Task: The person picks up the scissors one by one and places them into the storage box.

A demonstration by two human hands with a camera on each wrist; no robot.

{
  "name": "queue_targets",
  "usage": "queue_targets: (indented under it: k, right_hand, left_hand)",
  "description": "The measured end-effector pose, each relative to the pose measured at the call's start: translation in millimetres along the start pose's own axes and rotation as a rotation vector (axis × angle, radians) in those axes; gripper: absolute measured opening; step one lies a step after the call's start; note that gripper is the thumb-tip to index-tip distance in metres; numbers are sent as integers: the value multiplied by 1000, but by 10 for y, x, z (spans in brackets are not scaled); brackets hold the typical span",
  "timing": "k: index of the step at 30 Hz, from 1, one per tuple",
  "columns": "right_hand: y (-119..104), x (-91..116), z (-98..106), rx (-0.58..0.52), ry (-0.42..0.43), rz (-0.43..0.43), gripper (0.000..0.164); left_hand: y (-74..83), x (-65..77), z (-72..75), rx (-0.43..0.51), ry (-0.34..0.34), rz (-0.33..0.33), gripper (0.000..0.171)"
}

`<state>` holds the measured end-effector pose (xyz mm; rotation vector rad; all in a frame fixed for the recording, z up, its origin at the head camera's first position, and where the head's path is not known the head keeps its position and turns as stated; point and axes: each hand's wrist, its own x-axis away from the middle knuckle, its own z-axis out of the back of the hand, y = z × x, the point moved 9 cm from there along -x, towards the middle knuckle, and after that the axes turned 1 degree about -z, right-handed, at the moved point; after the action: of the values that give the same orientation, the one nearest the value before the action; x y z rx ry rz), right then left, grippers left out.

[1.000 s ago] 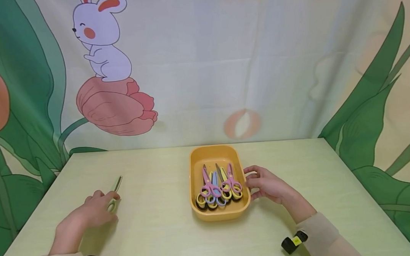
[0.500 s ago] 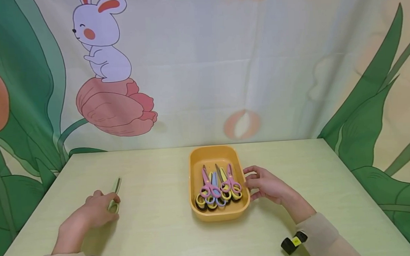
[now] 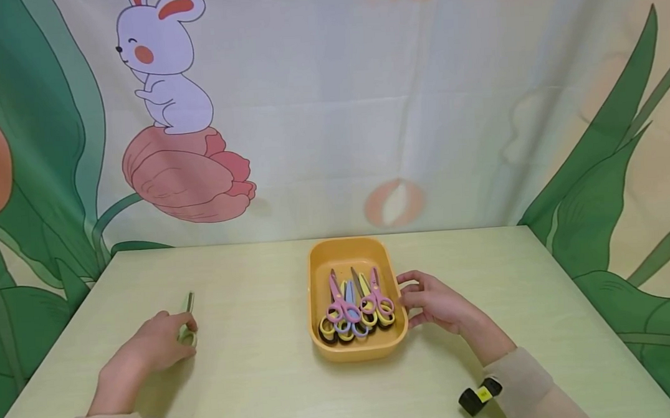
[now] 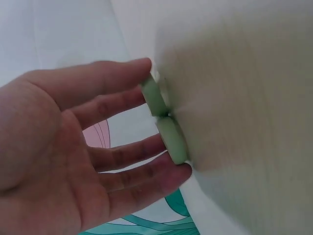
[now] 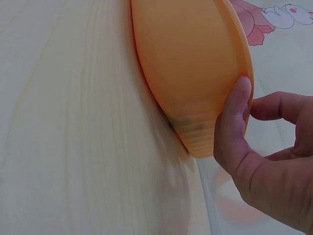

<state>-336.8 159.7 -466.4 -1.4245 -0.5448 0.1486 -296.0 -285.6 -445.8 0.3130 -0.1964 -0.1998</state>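
Observation:
In the head view my left hand (image 3: 158, 341) is at the table's left side, holding pale green scissors (image 3: 187, 334) by the handles, blades pointing away from me. The left wrist view shows the thumb on one edge of the green handles (image 4: 171, 139) and fingers on the other, close over the tabletop. An orange tray (image 3: 314, 272) sits mid-table with several scissors (image 3: 345, 308) inside, their handles pink, blue and yellow with black. My right hand (image 3: 437, 304) grips the tray's right side with bent fingers; in the right wrist view, thumb and fingertip meet the rim (image 5: 250, 58).
The pale wooden table (image 3: 253, 387) ends at the back against a hanging curtain (image 3: 304, 142) printed with a rabbit, tulips and green leaves. A black strapped device (image 3: 480, 396) with a yellow label is on my right wrist.
My left hand has shifted slightly right; the green scissors have turned so their tips moved left and handles right. The right hand and tray stay in place.

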Motion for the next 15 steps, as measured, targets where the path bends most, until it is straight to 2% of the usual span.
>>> queue_targets:
  k: [6, 15]
  right_hand:
    - [-1, -3, 2, 1, 3, -4, 54]
    - [6, 0, 1, -2, 1, 1, 54]
  left_hand:
    - [36, -28, 6, 14, -1, 10, 25]
    - [193, -45, 89, 27, 25, -7, 32]
